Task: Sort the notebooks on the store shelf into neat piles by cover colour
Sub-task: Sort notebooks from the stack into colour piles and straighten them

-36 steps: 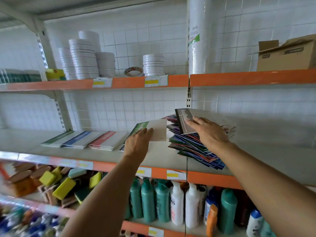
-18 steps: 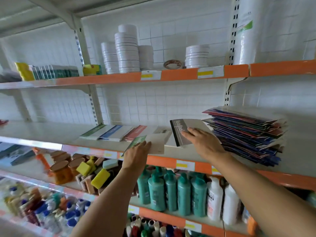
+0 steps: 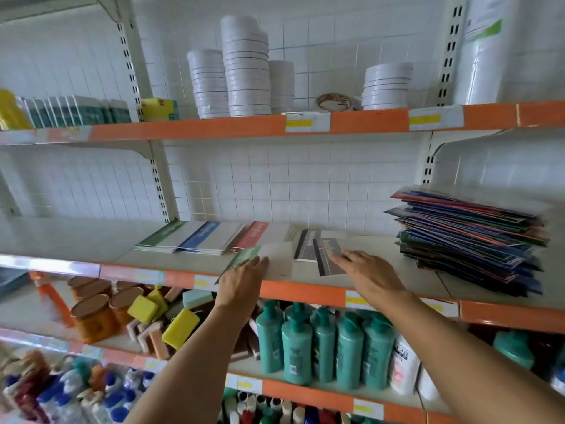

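Green, blue and red piles (image 3: 195, 238) lie left of the black-covered notebook (image 3: 328, 255) on the shelf (image 3: 91, 240). The right hand (image 3: 371, 275) presses it flat-fingered; the left hand (image 3: 241, 286) holds a green notebook (image 3: 244, 258). The big mixed stack (image 3: 470, 237) to its right remains unsorted.

Sorted piles (image 3: 198, 237) lie left of the unsorted stack (image 3: 470, 237) (same shelf (image 3: 382, 270)).

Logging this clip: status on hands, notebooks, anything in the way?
Left hand holds green notebook at shelf edge. Right hand flat on black notebook, laying it on the black pile. Unsorted stack waits right. Nothing blocking.
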Available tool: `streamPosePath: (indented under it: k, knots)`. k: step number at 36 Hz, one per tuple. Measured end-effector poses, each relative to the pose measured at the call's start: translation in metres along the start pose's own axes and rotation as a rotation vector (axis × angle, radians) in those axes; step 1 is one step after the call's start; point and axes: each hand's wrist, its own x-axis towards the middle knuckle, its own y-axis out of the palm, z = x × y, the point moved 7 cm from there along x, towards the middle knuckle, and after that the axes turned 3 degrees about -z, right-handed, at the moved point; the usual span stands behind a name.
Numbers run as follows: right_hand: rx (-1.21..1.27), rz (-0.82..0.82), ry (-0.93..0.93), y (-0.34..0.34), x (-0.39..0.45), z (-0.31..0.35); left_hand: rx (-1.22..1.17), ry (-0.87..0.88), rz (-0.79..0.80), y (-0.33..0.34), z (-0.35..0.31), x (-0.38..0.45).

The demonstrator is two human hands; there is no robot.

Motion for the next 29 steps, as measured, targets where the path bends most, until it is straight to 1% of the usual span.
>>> streamPosePath:
  k: [6,12,19,26,29]
  knots:
    - [-0.020,0.037,0.025,0.015,0.032,-0.010,-0.023,0.008,-0.008,0.015,-0.001,0.031]
    - [0.002,0.035,0.046,0.045,0.074,-0.022,-0.014,0.000,-0.011,0.033,0.004,0.068]
    - [-0.016,0.071,0.008,0.070,0.113,-0.026,-0.052,-0.027,-0.025,0.059,0.014,0.103]
    - [0.029,0.156,-0.019,0.099,0.133,-0.029,-0.032,-0.033,-0.028,0.077,0.022,0.125]
    - [0.064,0.221,-0.029,0.111,0.140,-0.030,-0.041,-0.033,-0.043,0.081,0.027,0.132]
